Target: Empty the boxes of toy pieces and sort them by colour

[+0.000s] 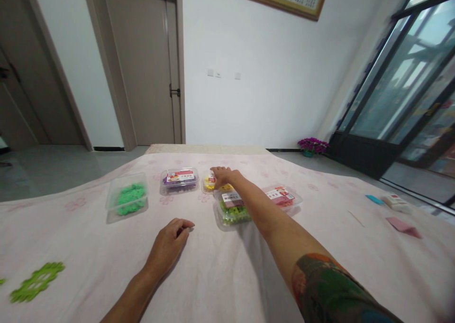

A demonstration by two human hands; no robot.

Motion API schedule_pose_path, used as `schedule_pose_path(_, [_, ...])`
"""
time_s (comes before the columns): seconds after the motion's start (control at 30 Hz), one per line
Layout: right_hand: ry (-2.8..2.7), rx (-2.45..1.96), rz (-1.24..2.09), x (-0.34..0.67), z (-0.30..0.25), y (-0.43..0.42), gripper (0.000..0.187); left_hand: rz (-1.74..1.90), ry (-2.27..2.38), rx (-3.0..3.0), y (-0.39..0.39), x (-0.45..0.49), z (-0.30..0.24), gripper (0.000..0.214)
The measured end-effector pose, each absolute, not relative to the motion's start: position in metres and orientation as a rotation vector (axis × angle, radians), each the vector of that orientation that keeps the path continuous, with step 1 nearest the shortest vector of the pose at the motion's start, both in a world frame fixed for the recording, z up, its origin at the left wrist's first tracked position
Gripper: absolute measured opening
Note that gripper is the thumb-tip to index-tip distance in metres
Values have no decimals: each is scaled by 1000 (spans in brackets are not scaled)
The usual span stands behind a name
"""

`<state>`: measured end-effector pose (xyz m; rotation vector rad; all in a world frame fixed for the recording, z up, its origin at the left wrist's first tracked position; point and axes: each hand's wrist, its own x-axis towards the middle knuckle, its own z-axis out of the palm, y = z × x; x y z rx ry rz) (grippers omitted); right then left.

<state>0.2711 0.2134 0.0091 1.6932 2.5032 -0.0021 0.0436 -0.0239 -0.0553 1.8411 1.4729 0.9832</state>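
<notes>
My right hand [222, 176] reaches across the table and grips a clear plastic box of yellow pieces [209, 184] from above, partly covering it. Below my right forearm sits a lidded box of light green pieces [232, 214], touching or overlapping a box of coral-coloured pieces [286, 197]. My left hand [172, 237] rests on the cloth, fingers loosely bent and apart from the thumb, with nothing in it. Beyond it stands a labelled box of purple pieces [179, 181]. An open-topped box [110, 202] with green pieces [131, 199] is farther left.
A joined light green piece [37, 281] lies at the near left on the pink-patterned tablecloth [220, 275]. To the right are a thin stick [356, 218], a blue item [374, 199], a whitish pack [396, 202] and a pink folded sheet [403, 227].
</notes>
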Motion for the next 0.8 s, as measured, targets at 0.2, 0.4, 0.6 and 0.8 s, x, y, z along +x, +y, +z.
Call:
schedule_pose_path(0.2, [2527,1673,-14,276,14,214,117,994,1474,1843,-24,43,-54,27])
schedule_pose_path(0.4, [2526,1656,-26,305,16,212,119,997,1490,1844,-25,44,-52,27])
schedule_pose_path(0.6, [2408,1786,-53,373,23,203,116,963,1503,1858,-24,44,-52,28])
schedule_pose_path(0.8, [2376,1810,-82,404,26,196,109,956,1517,1875,-22,45,-53,29])
